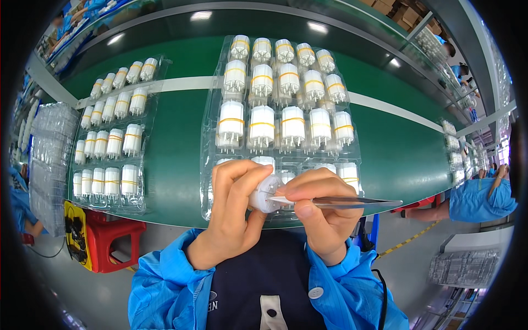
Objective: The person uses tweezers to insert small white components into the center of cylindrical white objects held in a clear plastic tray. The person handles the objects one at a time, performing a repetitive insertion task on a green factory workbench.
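Note:
In front of my chest, my left hand [228, 206] is closed round a white cylindrical part [262, 197], its end turned toward my right hand. My right hand [323, 214] pinches slim metal tweezers [357, 203], whose pale tip meets or nearly meets the end of that part. Exact contact at the tip is too small to make out. Just beyond both hands lies a clear plastic tray [208, 165] with rows of white cylinders [261, 125], most banded in yellow, metal pins pointing down. My hands cover part of its nearest row.
A second clear tray [144, 181] of similar cylinders lies left on the green belt [176, 132]. Stacked clear trays [52, 159] stand at far left. Below are a red stool [113, 236] and a yellow bin [75, 234]. A person in blue [477, 201] is at the right.

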### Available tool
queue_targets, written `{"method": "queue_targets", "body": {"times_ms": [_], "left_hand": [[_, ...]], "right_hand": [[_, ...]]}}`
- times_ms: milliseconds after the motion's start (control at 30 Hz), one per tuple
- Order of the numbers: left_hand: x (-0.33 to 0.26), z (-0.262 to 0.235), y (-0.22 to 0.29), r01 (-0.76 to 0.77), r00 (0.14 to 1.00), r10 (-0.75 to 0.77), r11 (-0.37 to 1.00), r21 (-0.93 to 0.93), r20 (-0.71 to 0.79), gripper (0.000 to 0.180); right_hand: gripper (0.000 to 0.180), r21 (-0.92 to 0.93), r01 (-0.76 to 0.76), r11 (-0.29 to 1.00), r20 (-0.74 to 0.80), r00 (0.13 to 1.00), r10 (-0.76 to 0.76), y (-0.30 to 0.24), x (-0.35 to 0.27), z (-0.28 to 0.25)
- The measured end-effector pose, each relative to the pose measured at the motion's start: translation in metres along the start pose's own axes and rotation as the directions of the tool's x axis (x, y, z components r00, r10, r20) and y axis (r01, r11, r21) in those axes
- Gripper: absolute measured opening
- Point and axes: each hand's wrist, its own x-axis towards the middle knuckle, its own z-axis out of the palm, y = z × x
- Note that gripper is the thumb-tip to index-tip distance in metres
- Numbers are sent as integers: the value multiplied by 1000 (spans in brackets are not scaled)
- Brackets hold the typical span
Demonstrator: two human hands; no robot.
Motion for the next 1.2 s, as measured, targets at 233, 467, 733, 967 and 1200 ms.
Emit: {"method": "queue_targets", "body": {"times_ms": [233,467,733,967,1200], "left_hand": [[0,-1,0,-1,1000,1,1000,22,5,70],[-2,-2,-1,12,1000,-12,998,56,-1,69],[1,-7,1,17,998,-21,996,89,51,54],[4,-9,0,-9,998,1,994,110,68,52],[2,-7,-1,22,998,-24,999,33,60,65]], "right_hand": [[14,33,-24,999,-49,998,25,1,-2,3],[14,2,-27,1000,-32,999,27,2,-1,4],[11,20,-2,1000,-30,1000,2,6,0,2],[11,-12,-33,999,-59,998,32,5,1,4],[14,-184,90,979,143,988,-64,-3,13,-6]]}}
